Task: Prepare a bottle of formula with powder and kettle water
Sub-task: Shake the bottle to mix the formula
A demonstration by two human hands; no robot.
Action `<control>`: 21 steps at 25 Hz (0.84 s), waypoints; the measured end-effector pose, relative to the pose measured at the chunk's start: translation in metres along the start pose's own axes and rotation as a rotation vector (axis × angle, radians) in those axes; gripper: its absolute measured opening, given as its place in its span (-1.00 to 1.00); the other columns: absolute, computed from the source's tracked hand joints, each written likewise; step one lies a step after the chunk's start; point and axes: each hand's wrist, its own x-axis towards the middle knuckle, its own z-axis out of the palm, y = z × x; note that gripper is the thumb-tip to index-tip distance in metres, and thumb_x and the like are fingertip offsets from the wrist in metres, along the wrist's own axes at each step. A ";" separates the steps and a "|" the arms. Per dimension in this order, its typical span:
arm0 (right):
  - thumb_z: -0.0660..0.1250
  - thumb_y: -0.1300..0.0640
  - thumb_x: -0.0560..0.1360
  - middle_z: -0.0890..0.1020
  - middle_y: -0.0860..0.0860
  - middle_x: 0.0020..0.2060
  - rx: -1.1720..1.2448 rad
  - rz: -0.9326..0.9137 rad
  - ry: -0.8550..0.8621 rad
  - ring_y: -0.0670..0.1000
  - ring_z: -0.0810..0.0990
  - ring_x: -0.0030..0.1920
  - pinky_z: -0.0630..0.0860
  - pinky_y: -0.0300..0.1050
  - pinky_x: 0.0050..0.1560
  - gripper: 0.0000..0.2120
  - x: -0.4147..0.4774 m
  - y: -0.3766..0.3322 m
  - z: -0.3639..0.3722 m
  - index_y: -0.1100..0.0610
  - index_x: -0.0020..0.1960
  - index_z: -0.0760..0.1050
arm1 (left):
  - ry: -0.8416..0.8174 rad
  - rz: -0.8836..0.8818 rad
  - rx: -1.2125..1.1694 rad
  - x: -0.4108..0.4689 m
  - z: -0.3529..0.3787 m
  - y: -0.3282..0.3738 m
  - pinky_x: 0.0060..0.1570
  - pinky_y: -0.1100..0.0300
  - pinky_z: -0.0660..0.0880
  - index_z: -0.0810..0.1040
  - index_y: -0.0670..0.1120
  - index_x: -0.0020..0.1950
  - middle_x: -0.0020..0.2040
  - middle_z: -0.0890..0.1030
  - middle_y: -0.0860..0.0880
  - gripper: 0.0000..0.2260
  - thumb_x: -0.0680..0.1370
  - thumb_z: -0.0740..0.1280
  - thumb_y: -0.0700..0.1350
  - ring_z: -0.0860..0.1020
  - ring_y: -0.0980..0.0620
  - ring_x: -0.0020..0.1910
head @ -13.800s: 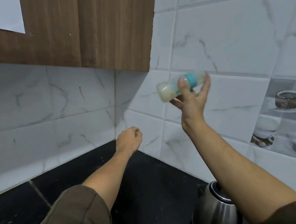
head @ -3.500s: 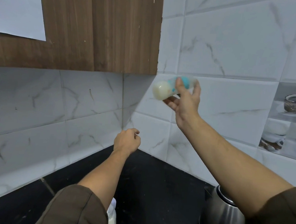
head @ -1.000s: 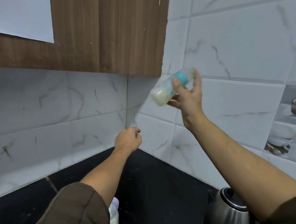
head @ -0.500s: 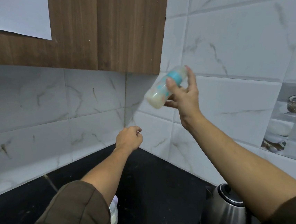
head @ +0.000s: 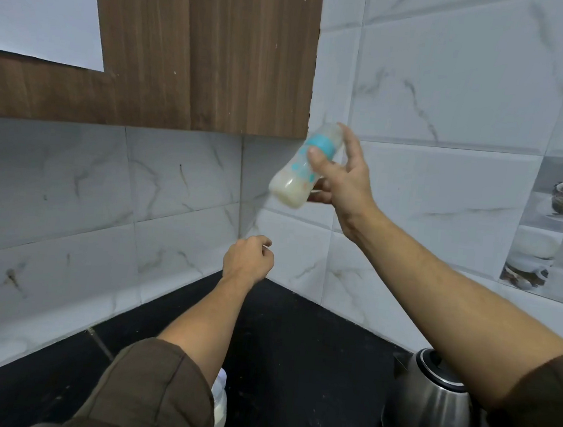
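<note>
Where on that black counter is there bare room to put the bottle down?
The bottle fits best on the open counter between the left forearm and the kettle, back to the tiled corner. A second strip lies between the left sleeve and the left wall. Crowded around the kettle and the white container beside the sleeve.

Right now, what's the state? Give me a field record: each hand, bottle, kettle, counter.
right hand: raised, grips the bottle
bottle: in the air, tilted, teal collar uppermost, milky liquid at the lower end
left hand: fingers curled, nothing visible in it, held above the counter
kettle: steel, stands on the counter below the right forearm, untouched
counter: black
white container: mostly hidden behind the left sleeve; kind unclear
</note>
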 end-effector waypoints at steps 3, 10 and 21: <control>0.49 0.13 0.57 0.71 0.10 0.08 -0.125 -0.074 -0.091 0.06 0.77 0.00 0.71 0.03 -0.15 -0.28 -0.006 0.007 -0.002 -0.17 0.59 0.20 | 0.005 0.005 -0.001 0.000 -0.001 0.000 0.17 0.03 0.56 0.58 0.02 0.42 0.25 0.68 -0.03 -0.64 0.64 0.22 -0.12 0.61 -0.10 0.19; 0.45 0.12 0.61 0.60 -0.03 0.12 0.244 -0.046 0.326 0.18 0.71 0.13 0.73 0.08 -0.10 -0.25 0.019 -0.002 -0.009 -0.15 0.63 0.11 | 0.010 -0.002 0.010 0.001 -0.002 -0.004 0.16 0.04 0.55 0.60 0.02 0.40 0.25 0.69 -0.04 -0.62 0.63 0.21 -0.14 0.61 -0.12 0.22; 0.48 0.09 0.59 0.59 0.04 0.21 0.319 -0.039 0.327 0.25 0.71 0.16 0.72 0.06 -0.13 -0.24 0.026 -0.003 -0.013 -0.16 0.62 0.12 | 0.014 -0.012 0.009 0.001 -0.005 -0.008 0.14 0.04 0.56 0.59 0.02 0.40 0.23 0.70 -0.03 -0.62 0.63 0.20 -0.13 0.61 -0.10 0.20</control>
